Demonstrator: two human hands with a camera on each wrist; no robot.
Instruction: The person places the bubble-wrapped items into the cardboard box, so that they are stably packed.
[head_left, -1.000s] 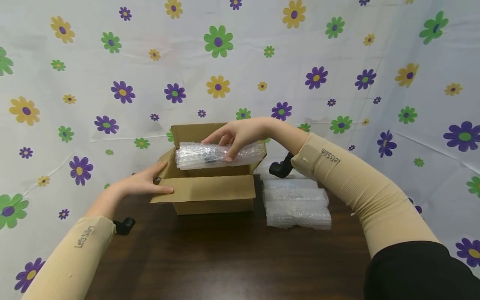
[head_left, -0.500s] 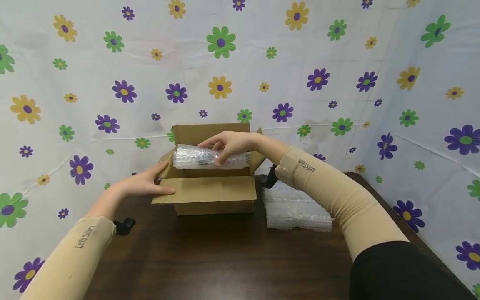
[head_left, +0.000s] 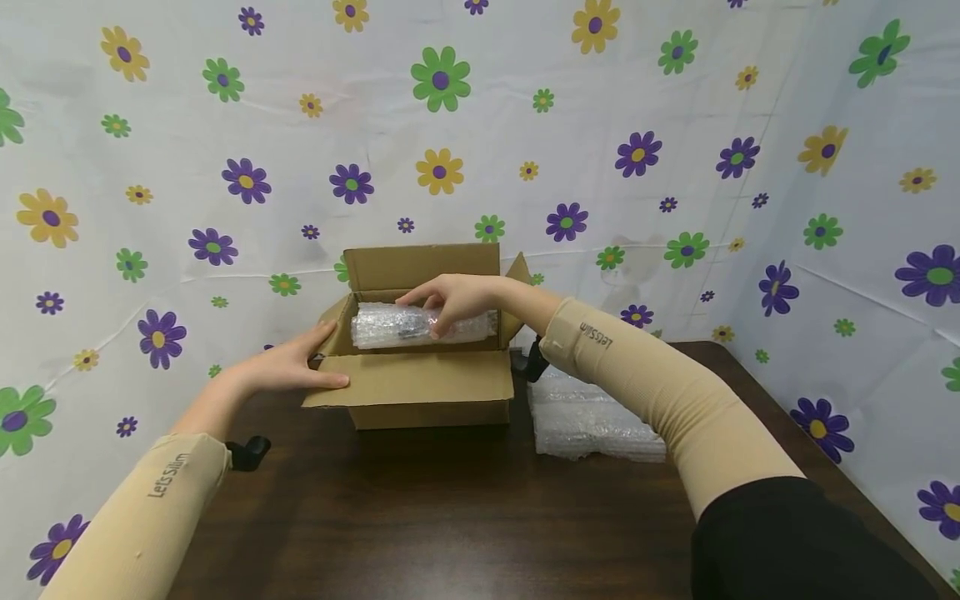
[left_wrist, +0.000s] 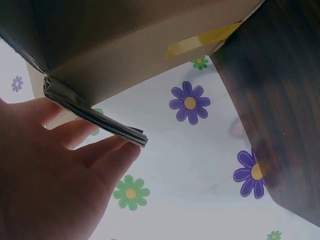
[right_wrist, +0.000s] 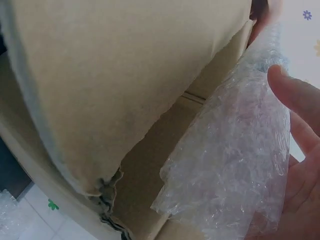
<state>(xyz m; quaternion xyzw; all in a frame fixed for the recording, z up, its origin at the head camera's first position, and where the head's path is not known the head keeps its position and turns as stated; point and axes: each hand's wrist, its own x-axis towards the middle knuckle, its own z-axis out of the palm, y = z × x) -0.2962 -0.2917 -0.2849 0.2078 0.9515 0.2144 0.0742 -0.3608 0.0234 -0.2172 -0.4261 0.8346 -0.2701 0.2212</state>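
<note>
An open cardboard box [head_left: 429, 415] stands on the table with its flaps spread. My left hand [head_left: 288, 365] holds it at the left corner, the thumb lying on the front flap [head_left: 420, 377]. In the left wrist view, the fingers reach behind a folded flap [left_wrist: 95, 116]. From above, my right hand [head_left: 468, 300] grips a bubble-wrapped bundle [head_left: 378, 327] lying lengthwise in the box opening. Something dark shows faintly through the wrap, but what it is cannot be made out. The right wrist view shows the thumb pressed against the bubble wrap [right_wrist: 227, 145] beside the cardboard wall.
More bubble-wrapped packs [head_left: 592, 425] lie together on the dark wooden table [head_left: 450, 517] to the right of the box, partly hidden by the right forearm. A white flower-printed sheet [head_left: 285, 108] hangs behind the table and along the right side.
My right hand has lowered the bubble-wrapped bundle, shifting it slightly left, from above the box down into its opening. The left hand has stayed in place on the box.
</note>
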